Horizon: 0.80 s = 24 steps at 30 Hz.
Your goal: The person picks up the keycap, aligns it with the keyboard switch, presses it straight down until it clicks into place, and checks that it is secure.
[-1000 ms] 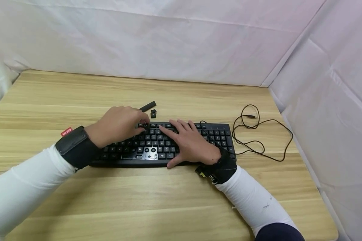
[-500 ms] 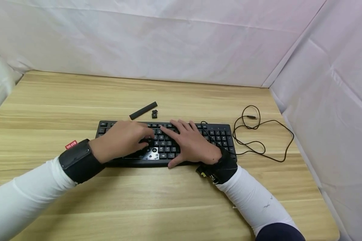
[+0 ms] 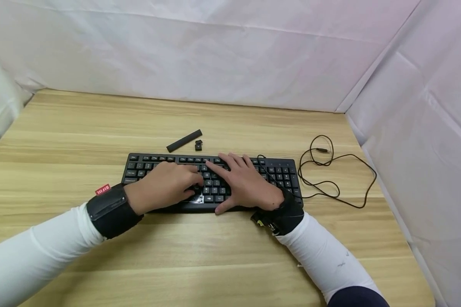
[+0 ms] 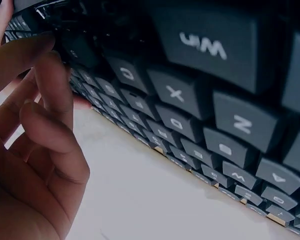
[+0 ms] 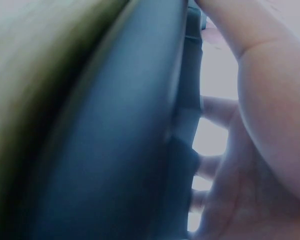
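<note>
A black keyboard (image 3: 138, 167) lies across the middle of the table. In the head view, my left hand (image 3: 165, 185) is over its lower middle, thumb and index finger curled together. What looks like a small black keycap (image 3: 196, 187) shows between these fingertips, largely hidden. The left wrist view shows the same hand (image 4: 45, 145) beside the Win (image 4: 202, 45), X and Z keys, its thumb and index tips close together. My right hand (image 3: 246, 181) rests with spread fingers on the keys right of centre, thumb at the front edge. A shiny bare strip (image 3: 195, 199) lies where no spacebar sits.
Behind the keyboard, a loose long black spacebar (image 3: 184, 140) lies slanted on the table. Beside it are small loose keycaps (image 3: 198, 146). The keyboard's black cable (image 3: 353, 154) loops over the right of the table (image 3: 215, 256). White sheets (image 3: 184, 51) hang behind and to the right.
My left hand has moved right and nearer, from the keyboard's upper rows to the bare spots near its front edge. The loose spacebar is uncovered. The right hand stays in place.
</note>
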Tool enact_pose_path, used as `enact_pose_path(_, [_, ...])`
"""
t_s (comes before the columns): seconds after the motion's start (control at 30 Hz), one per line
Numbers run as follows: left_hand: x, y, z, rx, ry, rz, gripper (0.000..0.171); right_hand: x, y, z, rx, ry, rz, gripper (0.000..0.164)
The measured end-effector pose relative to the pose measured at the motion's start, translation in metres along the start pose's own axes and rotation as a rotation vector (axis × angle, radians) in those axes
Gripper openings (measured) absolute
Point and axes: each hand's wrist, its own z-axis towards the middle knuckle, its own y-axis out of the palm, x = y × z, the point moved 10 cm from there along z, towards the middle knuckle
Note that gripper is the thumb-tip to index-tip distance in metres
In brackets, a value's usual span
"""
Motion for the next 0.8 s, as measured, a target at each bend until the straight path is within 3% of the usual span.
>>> enact_pose_path(0.27, [0.006,0.001,0.000,0.012,0.033,0.070,0.013,-0.001,-0.001,0.001,0.014,-0.017,0.006,0.118])
enact_pose_path(0.63, [0.012,0.004,-0.002,0.015,0.058,0.083,0.008,-0.001,-0.001,-0.001,0.020,-0.015,0.000,0.117])
enact_pose_path(0.8, [0.009,0.001,0.000,0.039,0.020,0.062,0.006,-0.001,-0.002,0.000,0.025,-0.017,-0.006,0.118])
